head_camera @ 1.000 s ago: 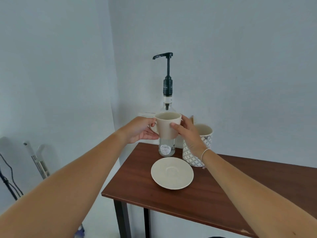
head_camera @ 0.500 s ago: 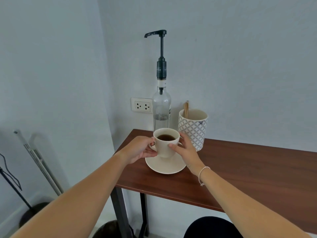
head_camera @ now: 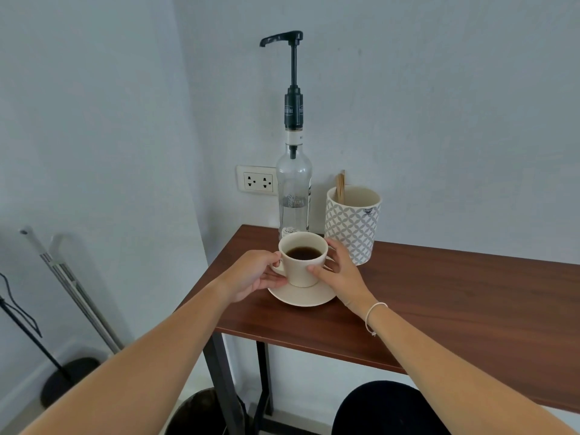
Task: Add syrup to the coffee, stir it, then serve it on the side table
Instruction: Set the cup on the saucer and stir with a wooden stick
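Note:
A cream cup [head_camera: 302, 271] with dark coffee [head_camera: 303, 253] stands on a cream saucer [head_camera: 306, 298] near the left end of the brown table [head_camera: 455, 296]. My left hand [head_camera: 254, 274] holds the cup's handle on its left side. My right hand [head_camera: 340, 270] wraps round the cup's right side, thumb on the front. Directly behind the cup stands a clear syrup bottle [head_camera: 294, 196] with a tall black pump [head_camera: 293, 80], its spout pointing left.
A patterned white holder [head_camera: 351, 226] with wooden stir sticks [head_camera: 340, 186] stands right of the bottle. A wall socket [head_camera: 256, 182] is behind the bottle. Metal poles [head_camera: 72, 287] and a black stand base [head_camera: 67, 379] sit on the floor at left. A dark round stool [head_camera: 389, 409] is under the table.
The cup came down from in front of the bottle onto the saucer, both hands still on it. Since half a second ago the hands and cup have barely shifted.

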